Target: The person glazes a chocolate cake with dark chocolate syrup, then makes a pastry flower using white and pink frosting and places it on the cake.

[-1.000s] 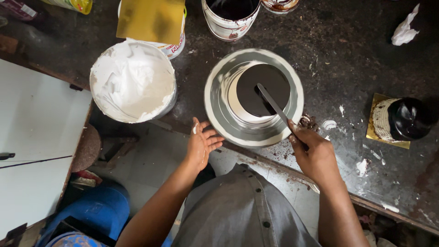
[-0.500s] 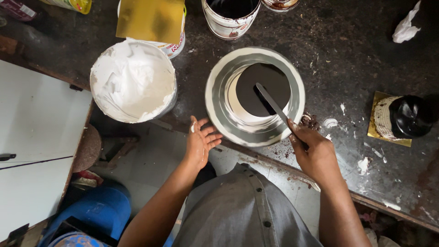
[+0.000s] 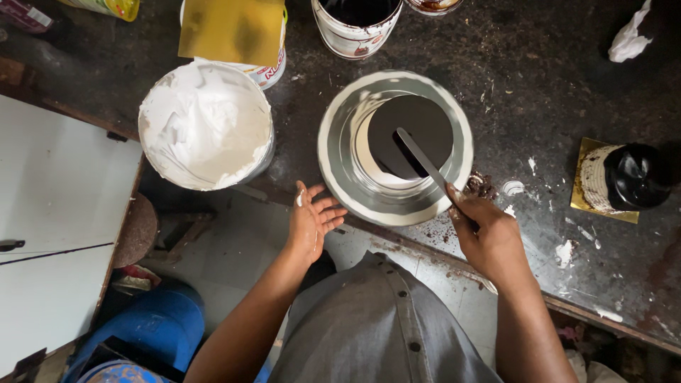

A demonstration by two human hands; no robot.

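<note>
Now right hand (image 3: 489,237) lays palette knife (image 3: 424,162) on dark cake (image 3: 410,136) (left hand (image 3: 311,220) open).

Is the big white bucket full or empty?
Nearly full: the white bucket stands upright and open, white cream heaped close to its rim. The left hand is beside it, not touching.
</note>
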